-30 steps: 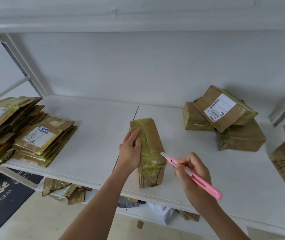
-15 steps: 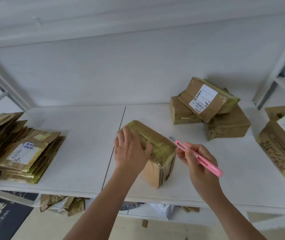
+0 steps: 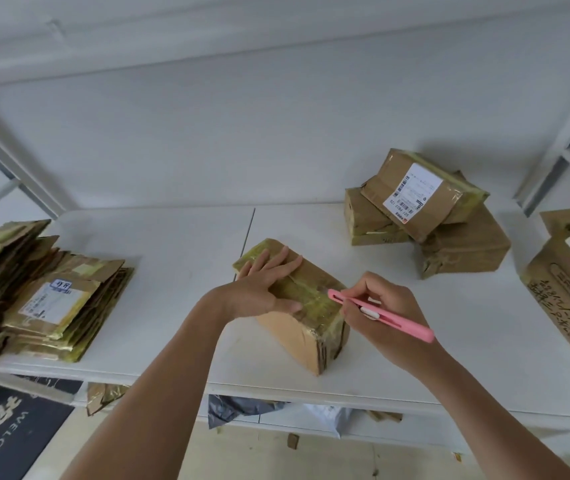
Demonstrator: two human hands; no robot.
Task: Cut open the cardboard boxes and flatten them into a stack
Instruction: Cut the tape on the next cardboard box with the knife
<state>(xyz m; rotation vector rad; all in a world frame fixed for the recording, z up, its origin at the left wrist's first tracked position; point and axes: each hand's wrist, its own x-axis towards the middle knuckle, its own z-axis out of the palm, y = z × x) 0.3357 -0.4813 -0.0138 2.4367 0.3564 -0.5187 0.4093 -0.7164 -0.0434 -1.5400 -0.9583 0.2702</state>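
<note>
Head view: a taped cardboard box is pressed flat to the white table by the left hand, fingers straight. A pink cutter, tip at the box's top, is gripped by the right hand. Flattened boxes are stacked at left.

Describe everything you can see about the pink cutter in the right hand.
The pink cutter is a slim, pen-like utility knife that looks like plastic, with a white slider button on its body. The right hand grips it like a pen around the middle, its rear end sticking out past the hand to the right. Its front tip points left and rests at the taped top of the box on the white table. No blade is clearly visible.
</note>
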